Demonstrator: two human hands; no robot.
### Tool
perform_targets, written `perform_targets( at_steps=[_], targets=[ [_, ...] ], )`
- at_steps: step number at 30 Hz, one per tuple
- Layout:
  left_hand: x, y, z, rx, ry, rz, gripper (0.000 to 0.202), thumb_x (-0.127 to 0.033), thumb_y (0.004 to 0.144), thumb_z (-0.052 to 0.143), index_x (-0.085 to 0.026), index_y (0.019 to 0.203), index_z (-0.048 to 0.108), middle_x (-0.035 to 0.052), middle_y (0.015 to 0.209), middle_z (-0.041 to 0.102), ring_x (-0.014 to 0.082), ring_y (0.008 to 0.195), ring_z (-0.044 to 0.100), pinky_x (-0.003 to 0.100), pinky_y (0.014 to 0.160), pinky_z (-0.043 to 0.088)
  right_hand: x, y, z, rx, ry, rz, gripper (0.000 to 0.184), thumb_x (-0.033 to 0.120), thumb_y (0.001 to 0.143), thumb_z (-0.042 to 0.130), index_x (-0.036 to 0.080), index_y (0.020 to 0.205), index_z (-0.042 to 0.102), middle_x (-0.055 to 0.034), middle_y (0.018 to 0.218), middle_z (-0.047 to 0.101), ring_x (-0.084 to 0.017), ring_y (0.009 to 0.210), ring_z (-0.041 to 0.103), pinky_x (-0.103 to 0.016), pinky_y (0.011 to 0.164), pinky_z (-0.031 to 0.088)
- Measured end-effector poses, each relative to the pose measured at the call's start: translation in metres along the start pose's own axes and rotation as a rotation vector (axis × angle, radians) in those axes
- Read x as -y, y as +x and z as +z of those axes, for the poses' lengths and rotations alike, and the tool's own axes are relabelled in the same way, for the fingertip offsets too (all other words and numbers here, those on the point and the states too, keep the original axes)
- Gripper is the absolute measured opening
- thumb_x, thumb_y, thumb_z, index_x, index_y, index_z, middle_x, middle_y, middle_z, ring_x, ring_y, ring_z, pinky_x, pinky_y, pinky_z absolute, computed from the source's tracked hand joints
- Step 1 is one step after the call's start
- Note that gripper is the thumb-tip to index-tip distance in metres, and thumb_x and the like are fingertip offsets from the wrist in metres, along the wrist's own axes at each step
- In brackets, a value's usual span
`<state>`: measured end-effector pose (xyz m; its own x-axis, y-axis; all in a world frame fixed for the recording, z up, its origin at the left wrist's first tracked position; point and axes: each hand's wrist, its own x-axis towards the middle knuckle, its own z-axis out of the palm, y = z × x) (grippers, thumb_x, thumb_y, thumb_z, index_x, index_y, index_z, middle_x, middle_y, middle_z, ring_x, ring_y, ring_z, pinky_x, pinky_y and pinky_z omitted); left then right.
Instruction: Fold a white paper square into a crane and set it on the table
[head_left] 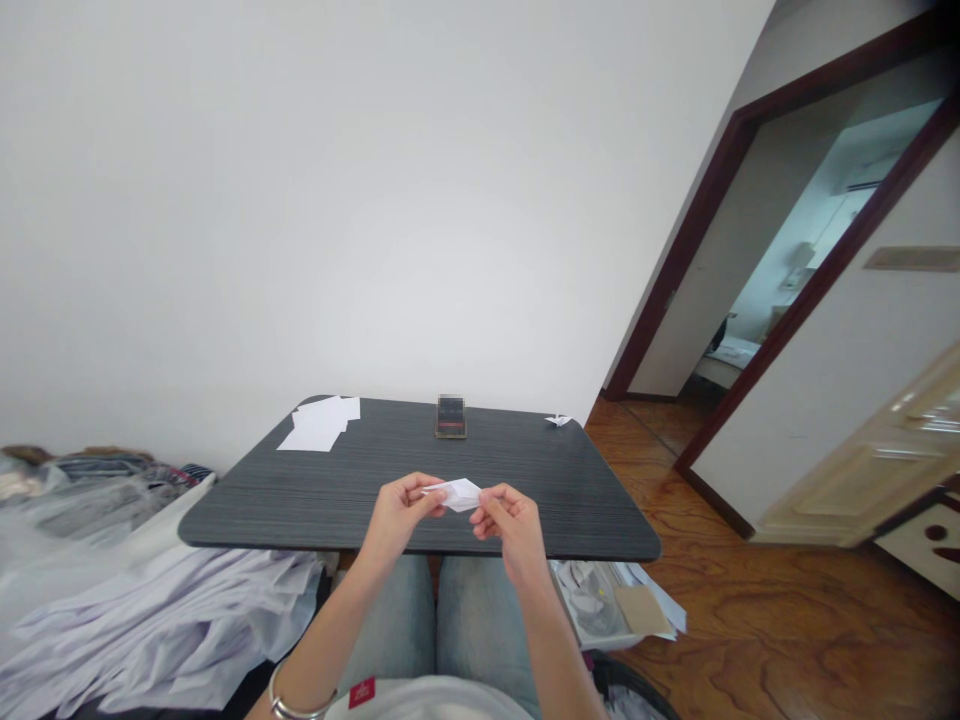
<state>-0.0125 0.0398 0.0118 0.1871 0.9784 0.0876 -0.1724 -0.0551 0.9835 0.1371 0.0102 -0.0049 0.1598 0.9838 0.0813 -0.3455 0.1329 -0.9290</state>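
Observation:
A small piece of folded white paper (460,494), pointed at its ends, is held up over the front part of the dark table (390,450). My left hand (405,505) pinches its left end between thumb and fingers. At the right end, my right hand (510,515) grips the paper with thumb and forefinger, its other fingers curled below. Parts of both ends are hidden by my fingers.
White paper sheets (319,422) lie at the table's back left. A phone (451,417) rests at the back middle, and a small folded paper piece (558,420) at the back right corner. White cloth (172,630) is heaped left; a tray (600,605) sits below right.

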Motion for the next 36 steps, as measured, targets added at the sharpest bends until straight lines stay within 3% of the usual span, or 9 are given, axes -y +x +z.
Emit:
perform_targets(
  at_steps=[8,17,20,26,36],
  targets=[
    [0.007,0.004,-0.004,0.000,-0.006,-0.012,0.023,-0.033,0.063,0.067,-0.011,0.065,0.063,0.0027,0.062,0.068,0.0111,0.051,0.060,0.021,0.055,0.050,-0.003,0.001,0.000,-0.016,-0.009,-0.019,0.026,0.037,0.063,0.068,0.013,0.063,0.058,-0.0006,0.045,0.062,-0.008,0.033,0.052,-0.015,0.034,0.042],
    [0.009,0.003,-0.004,0.043,-0.010,0.023,0.029,-0.038,0.069,0.060,-0.010,0.077,0.063,0.0038,0.066,0.067,0.0129,0.057,0.062,0.022,0.055,0.051,-0.005,0.002,-0.001,-0.034,-0.006,-0.043,0.023,0.034,0.066,0.067,0.013,0.064,0.057,0.0001,0.045,0.062,-0.007,0.033,0.051,-0.014,0.034,0.040],
    [0.007,0.003,-0.003,0.074,-0.023,-0.019,0.028,-0.035,0.066,0.064,-0.011,0.081,0.063,0.0042,0.070,0.068,0.0143,0.061,0.062,0.023,0.055,0.050,-0.004,0.001,-0.001,-0.038,-0.013,-0.049,0.023,0.034,0.066,0.066,0.013,0.064,0.057,0.0001,0.045,0.062,-0.007,0.034,0.052,-0.015,0.034,0.040],
    [0.010,0.003,-0.004,0.123,0.021,-0.089,0.022,-0.029,0.062,0.068,-0.009,0.070,0.064,0.0028,0.058,0.065,0.0112,0.053,0.058,0.022,0.055,0.048,-0.005,0.001,-0.001,-0.037,-0.013,-0.047,0.023,0.035,0.066,0.067,0.013,0.064,0.057,0.0006,0.045,0.062,-0.008,0.034,0.051,-0.016,0.035,0.040],
    [0.016,0.001,0.003,0.081,0.048,0.083,0.021,-0.030,0.069,0.061,-0.009,0.071,0.060,0.0018,0.056,0.062,0.0107,0.050,0.056,0.021,0.051,0.046,-0.002,0.002,-0.001,-0.033,-0.024,-0.062,0.023,0.033,0.069,0.064,0.013,0.063,0.057,0.0012,0.044,0.060,-0.006,0.034,0.050,-0.015,0.035,0.039]
  ],
)
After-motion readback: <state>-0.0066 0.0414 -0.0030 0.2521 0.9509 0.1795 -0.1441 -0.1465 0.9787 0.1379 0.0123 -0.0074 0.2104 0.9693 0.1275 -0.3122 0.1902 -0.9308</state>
